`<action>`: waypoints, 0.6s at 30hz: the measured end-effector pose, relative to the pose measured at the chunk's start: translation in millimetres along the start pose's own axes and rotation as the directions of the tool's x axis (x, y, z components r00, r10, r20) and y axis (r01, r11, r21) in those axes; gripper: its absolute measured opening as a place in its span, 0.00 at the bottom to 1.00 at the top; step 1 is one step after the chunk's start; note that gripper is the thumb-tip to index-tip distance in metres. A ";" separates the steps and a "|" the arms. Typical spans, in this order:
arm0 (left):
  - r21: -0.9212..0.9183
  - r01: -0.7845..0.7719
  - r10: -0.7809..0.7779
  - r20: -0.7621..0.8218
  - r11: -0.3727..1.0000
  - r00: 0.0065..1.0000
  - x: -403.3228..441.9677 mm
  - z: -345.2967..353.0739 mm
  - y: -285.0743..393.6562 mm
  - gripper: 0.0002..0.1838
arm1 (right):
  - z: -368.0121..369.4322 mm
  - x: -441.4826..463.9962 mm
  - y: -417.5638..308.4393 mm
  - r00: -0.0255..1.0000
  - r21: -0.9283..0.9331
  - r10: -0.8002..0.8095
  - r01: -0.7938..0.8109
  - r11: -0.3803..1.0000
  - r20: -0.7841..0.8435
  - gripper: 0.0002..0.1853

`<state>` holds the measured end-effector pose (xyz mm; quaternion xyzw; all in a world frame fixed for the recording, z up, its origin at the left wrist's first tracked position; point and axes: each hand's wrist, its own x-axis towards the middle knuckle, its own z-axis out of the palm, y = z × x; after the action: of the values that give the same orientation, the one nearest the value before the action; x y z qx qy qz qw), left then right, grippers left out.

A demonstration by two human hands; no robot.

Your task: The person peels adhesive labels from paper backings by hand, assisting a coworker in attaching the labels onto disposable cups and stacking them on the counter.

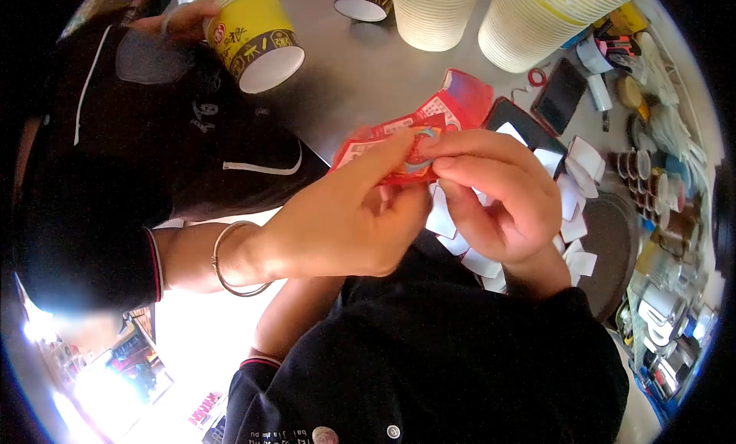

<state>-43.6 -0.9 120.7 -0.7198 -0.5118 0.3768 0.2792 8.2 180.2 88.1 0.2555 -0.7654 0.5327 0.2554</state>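
My right hand is closed, its thumb and fingertips pinching the right edge of a small red printed packet with blue and orange marks. Another person's hand with a bracelet reaches in from the left and grips the same packet. My left forearm runs up behind that hand, which hides most or all of my left hand. More red printed packets lie beyond, partly covered by the fingers. Pieces of white folded paper are scattered beside and beneath my right hand.
The other person's second hand holds a yellow paper cup. Tall stacks of white cups stand at the back of the metal table. A phone and a round dark tray are at right, with crowded containers.
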 end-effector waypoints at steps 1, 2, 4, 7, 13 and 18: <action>0.212 -0.049 0.046 0.019 0.976 0.999 -4.8 0.0 5.0 0.04 | 0.3 -0.7 -0.9 0.999 -0.002 -0.017 0.017 1.000 -0.032 0.10; 0.414 -0.098 0.087 0.045 0.905 0.995 -7.0 1.1 10.8 0.04 | 0.5 -1.1 -0.8 0.997 -0.007 -0.034 0.033 0.999 -0.063 0.10; 0.670 -0.414 0.292 0.294 0.616 0.910 1.8 -0.9 36.7 0.04 | 6.5 -6.4 4.6 0.979 0.095 0.062 -0.043 0.994 -0.195 0.14; 0.256 -0.695 0.045 0.951 -0.672 0.307 26.5 -3.7 79.3 0.04 | 14.4 -23.1 16.3 0.979 0.167 0.137 -0.112 0.980 -0.152 0.15; -0.258 -0.392 -0.308 0.949 -0.883 0.070 24.4 -13.9 85.7 0.07 | 34.5 -29.3 20.7 0.898 0.218 0.427 -0.398 0.891 -0.106 0.25; -0.238 -0.296 -0.274 0.958 -0.925 0.088 14.6 -27.7 78.3 0.07 | 40.3 -18.6 13.4 0.632 0.603 0.744 -0.687 0.406 0.219 0.19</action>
<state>23.3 -12.6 70.7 -0.0583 0.6855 0.7004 0.1904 8.3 148.4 54.4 -0.0487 -0.5587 0.8251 -0.0680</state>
